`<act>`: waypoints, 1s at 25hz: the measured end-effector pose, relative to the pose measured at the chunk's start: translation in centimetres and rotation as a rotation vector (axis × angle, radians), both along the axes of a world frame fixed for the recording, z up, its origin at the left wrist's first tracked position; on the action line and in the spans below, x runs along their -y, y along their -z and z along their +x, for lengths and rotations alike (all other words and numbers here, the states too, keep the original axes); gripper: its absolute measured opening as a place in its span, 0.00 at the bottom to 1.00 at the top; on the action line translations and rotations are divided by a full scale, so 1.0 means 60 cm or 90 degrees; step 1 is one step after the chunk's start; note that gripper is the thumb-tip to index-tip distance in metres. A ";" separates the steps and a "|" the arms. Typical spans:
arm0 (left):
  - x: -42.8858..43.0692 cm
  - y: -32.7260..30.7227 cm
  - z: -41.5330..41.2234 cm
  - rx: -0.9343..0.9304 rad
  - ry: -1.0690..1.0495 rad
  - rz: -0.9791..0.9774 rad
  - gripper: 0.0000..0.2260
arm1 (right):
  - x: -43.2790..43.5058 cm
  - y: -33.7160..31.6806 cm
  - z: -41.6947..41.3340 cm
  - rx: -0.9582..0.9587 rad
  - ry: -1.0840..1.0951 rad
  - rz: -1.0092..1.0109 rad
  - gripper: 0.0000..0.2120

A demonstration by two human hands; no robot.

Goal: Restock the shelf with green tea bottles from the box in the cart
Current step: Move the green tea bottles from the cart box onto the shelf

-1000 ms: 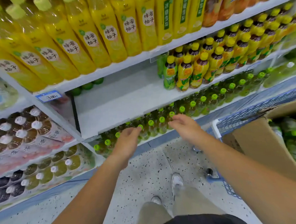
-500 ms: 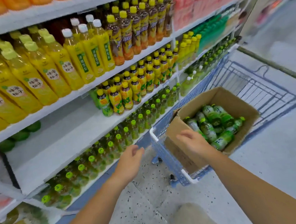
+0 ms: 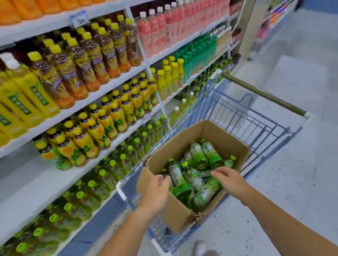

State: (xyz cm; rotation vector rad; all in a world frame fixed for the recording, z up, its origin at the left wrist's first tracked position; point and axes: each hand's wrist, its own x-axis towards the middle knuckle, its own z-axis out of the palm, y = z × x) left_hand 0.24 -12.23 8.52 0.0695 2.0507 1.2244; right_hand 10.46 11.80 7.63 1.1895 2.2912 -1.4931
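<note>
A tall shelf (image 3: 48, 180) is seen along the left side, stocked with rows of yellow, orange, pink and green drinks. Part of one white board is left bare, and rows of green-capped bottles (image 3: 111, 171) are lined up on the board below it. A blue wire cart (image 3: 263, 126) is parked on the speckled floor (image 3: 305, 178) just beside the shelf. An open cardboard box (image 3: 219, 130) is carried in the near end of the cart. The green tea bottles (image 3: 197, 157) are piled loosely on their sides inside the box, caps pointed in different directions. The left hand (image 3: 155, 190) is held over the box's near left wall with its fingers loosely curled; whether anything is gripped by it cannot be told. The right hand (image 3: 229, 178) is stretched over the pile from the near right side, fingers relaxed and spread, with nothing held; its fingertips are placed just above a lying bottle.
</note>
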 end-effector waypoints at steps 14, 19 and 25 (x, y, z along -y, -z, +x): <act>-0.242 0.191 -0.040 0.112 -0.025 -0.107 0.16 | -0.259 0.147 -0.145 0.127 -0.101 0.060 0.27; -0.289 0.266 -0.061 0.091 -0.065 -0.178 0.19 | -0.286 0.227 -0.212 0.152 -0.130 0.087 0.29; -0.341 0.329 -0.053 0.069 -0.071 -0.296 0.29 | -0.293 0.300 -0.255 0.206 -0.120 0.060 0.29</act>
